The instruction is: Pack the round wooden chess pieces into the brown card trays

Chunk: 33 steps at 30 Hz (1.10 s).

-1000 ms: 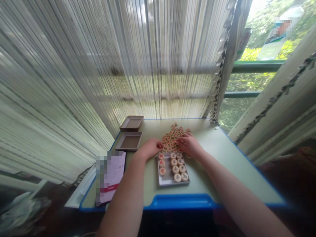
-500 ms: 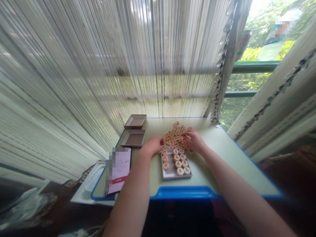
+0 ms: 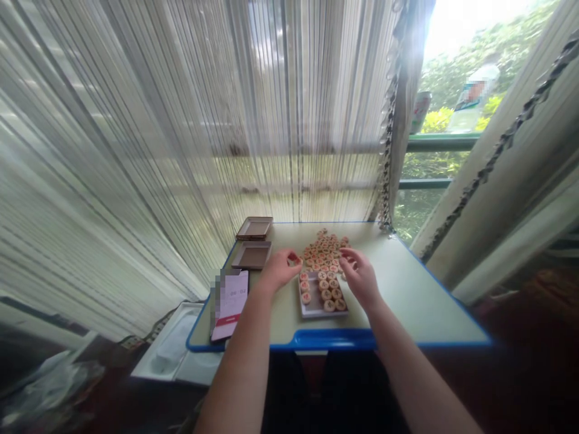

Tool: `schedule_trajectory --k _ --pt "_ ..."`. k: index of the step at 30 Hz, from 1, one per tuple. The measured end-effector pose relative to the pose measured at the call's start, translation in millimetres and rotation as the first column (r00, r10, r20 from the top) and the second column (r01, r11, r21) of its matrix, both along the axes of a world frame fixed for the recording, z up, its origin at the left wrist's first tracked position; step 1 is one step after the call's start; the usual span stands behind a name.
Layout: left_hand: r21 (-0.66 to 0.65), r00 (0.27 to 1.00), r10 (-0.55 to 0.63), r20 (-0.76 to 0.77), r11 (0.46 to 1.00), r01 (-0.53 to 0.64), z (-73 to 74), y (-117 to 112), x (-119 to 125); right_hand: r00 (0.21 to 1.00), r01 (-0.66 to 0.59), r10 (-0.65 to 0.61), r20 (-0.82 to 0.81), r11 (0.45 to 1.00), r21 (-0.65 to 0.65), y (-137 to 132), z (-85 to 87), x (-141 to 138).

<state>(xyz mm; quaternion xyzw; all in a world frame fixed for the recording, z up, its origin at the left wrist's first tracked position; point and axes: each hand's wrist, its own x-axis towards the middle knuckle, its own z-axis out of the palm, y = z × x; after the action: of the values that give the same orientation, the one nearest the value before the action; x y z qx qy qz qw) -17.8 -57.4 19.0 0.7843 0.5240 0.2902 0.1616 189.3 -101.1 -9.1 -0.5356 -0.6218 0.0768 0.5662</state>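
Above the left edge of the box, my left hand (image 3: pixel 279 269) pinches a round xiangqi piece (image 3: pixel 297 261) between thumb and fingertips. My right hand (image 3: pixel 360 276) hovers at the right side of the pile, fingers curved and apart, with no piece visible in them. Loose wooden xiangqi pieces (image 3: pixel 326 245) with red or dark characters lie heaped beyond the box. In the shallow box (image 3: pixel 316 306), a column of red-marked pieces (image 3: pixel 305 286) lines the left side and two columns of dark-marked pieces (image 3: pixel 331 294) fill the right. Bare box floor shows between them.
An open shallow tray (image 3: pixel 252 255) and stacked trays (image 3: pixel 254 227) stand at the table's left. A phone or tablet (image 3: pixel 230 304) with a lit screen lies nearer me. The pale table (image 3: pixel 420 301) has a blue rim. Fringe curtains (image 3: pixel 289 120) hang behind it.
My right hand has drawn back from the pile toward me, and its fingers have spread. The left hand stays beside the box, its held piece now showing. The camera view has shifted slightly.
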Motion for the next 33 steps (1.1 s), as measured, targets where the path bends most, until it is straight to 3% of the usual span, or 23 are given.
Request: schedule_trajectory --k 5,12,17,27,33 --pt "0.106 0.986 0.013 0.167 0.994 -0.031 -13.5 -42.2 -2.2 0.951 -0.177 0.155 0.269 0.982 0.061 -11.3 -12.0 -14.4" --pt "0.16 0.968 0.095 0.23 0.978 -0.134 -39.4 -79.3 -0.5 0.856 -0.223 0.137 0.499 0.968 0.116 -28.6 -18.6 -22.2" --pt "0.176 0.973 0.088 0.211 0.976 -0.127 -49.8 -83.5 2.3 0.776 -0.234 0.1 0.623 0.962 0.137 -41.8 -21.0 -24.3" --pt "0.149 0.99 -0.001 0.144 0.989 -0.021 -52.2 -82.4 1.6 0.732 -0.219 0.095 0.674 0.97 0.101 -47.7 -21.8 -30.6" --pt "0.159 0.991 -0.003 0.137 0.987 -0.019 -53.0 -80.1 2.0 0.693 -0.229 0.118 0.711 0.971 0.063 -48.8 -19.1 -33.4"
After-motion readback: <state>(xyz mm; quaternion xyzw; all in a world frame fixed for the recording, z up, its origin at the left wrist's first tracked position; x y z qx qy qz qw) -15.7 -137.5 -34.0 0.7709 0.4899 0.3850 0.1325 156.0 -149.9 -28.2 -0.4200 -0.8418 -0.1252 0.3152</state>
